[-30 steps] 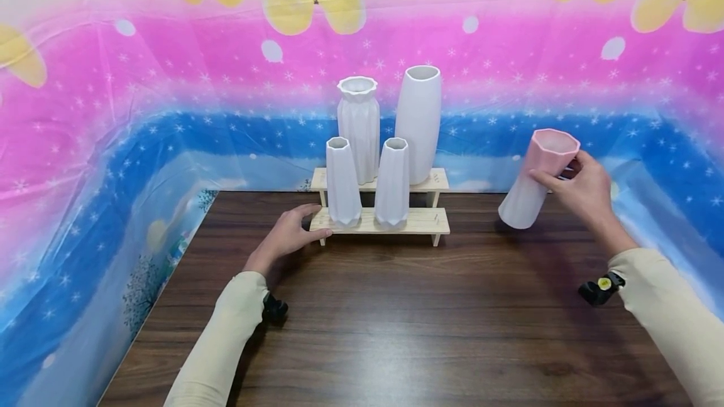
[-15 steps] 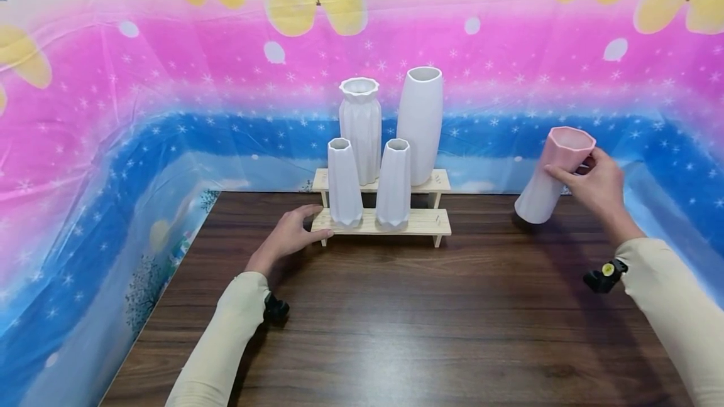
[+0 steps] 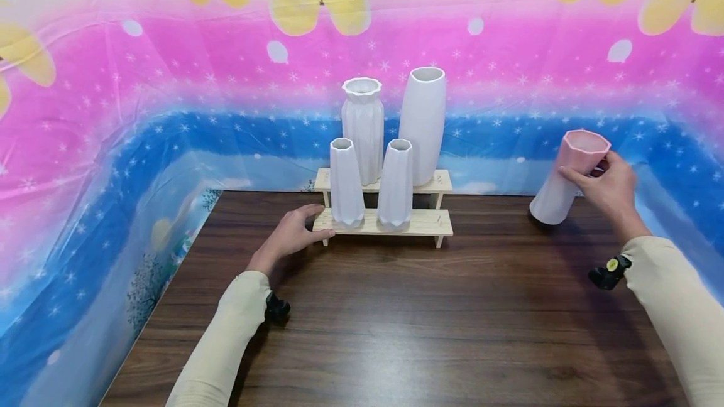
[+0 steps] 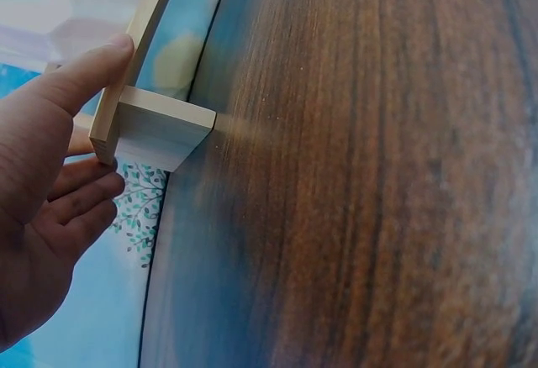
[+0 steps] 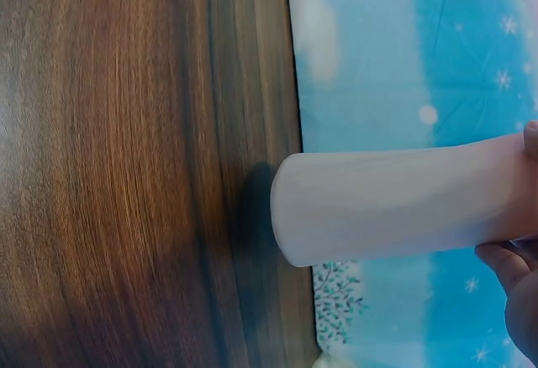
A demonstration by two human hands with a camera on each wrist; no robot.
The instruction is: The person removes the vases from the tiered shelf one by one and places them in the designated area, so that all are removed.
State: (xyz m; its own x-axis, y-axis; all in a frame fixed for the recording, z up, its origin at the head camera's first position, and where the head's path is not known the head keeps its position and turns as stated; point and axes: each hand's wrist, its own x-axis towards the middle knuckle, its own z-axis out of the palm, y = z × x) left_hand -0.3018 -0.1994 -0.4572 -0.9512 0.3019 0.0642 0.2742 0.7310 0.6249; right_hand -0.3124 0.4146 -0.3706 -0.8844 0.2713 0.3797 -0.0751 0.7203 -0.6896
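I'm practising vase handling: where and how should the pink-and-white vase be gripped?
Grip the vase at its narrower middle, probably just below the pink top, from the right. It widens toward the foot, and its top leans right, toward the right hand holding it.

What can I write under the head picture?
Right hand grips a pink-topped vase; left hand holds a stand bearing four white vases.

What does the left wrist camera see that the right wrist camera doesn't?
Only the left wrist view shows the wooden stand, the left grip holding its end, and part of a white faceted vase. Only the right wrist view shows the pink-and-white vase, the right grip holding it, and printed snowflakes. Both show the brown wooden table and blue backdrop with its leafy print.
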